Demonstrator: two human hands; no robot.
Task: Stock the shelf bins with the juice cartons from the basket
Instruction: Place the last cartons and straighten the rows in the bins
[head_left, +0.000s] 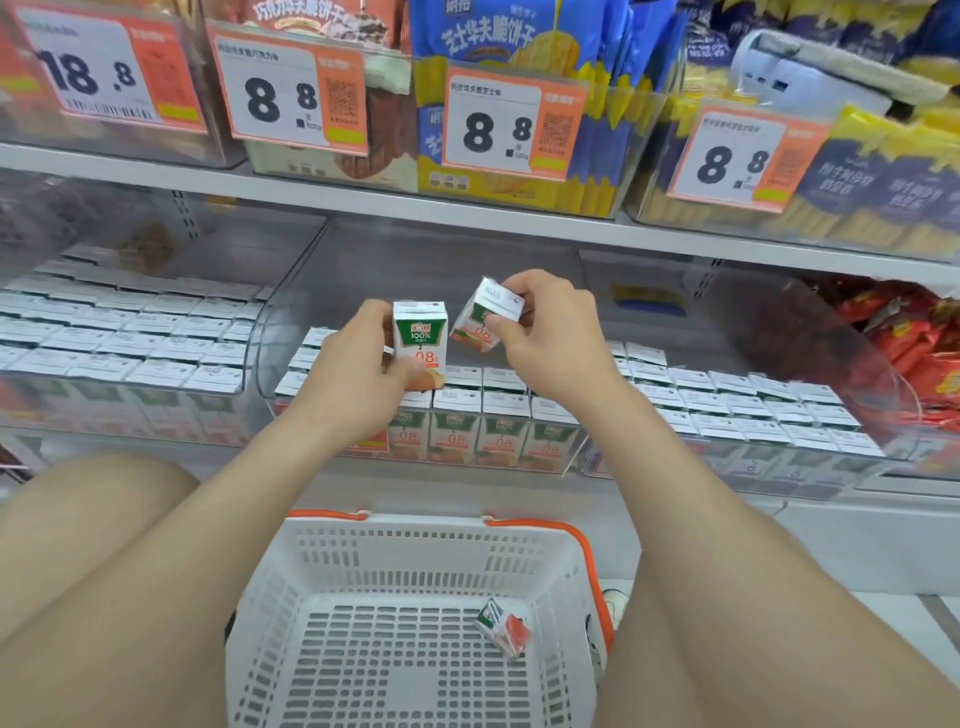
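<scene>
Price tags (291, 88), biscuit packs (498, 31), red snack packets (924, 332)

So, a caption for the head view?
Left hand holds a green-white juice carton upright, right hand a tilted second carton, over the clear plastic bin; a third in the white basket.

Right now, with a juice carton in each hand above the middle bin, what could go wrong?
1. The right hand holds the tilted carton by its fingertips; it might slip or land askew.
2. The middle bin looks tightly packed in front, so the upright carton in the left hand may not seat easily.
3. A lone carton lies in the basket, easy to overlook.
</scene>
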